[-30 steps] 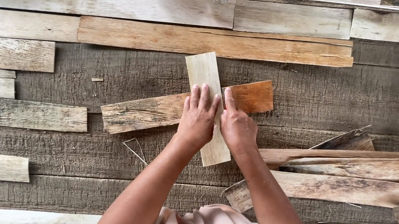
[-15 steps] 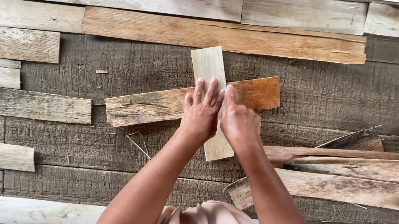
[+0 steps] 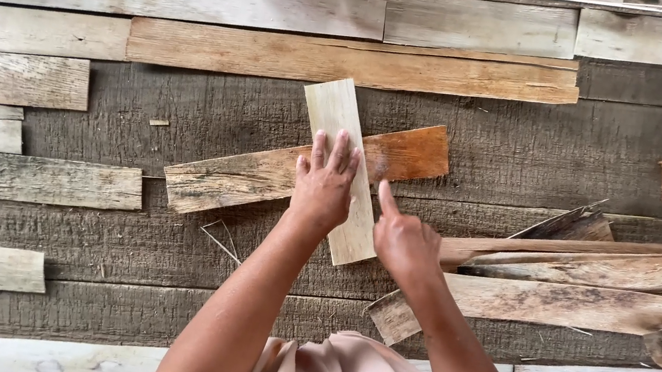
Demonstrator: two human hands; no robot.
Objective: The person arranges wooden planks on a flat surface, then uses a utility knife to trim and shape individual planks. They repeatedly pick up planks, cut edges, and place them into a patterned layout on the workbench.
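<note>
At frame centre, the pale slat (image 3: 340, 165) lies crosswise over a brown board (image 3: 298, 168). Our left hand (image 3: 324, 185) presses it flat, fingers spread, gripping nothing; our right hand (image 3: 404, 240), loosely curled, points beside it. We're positioning; next calls for steady alignment.

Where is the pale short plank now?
In the head view's centre, the pale plank lies across a brown board, under the left hand.

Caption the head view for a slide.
Left hand flat on a pale wood strip laid across a reddish-brown plank; right hand beside it, index finger raised.
</note>
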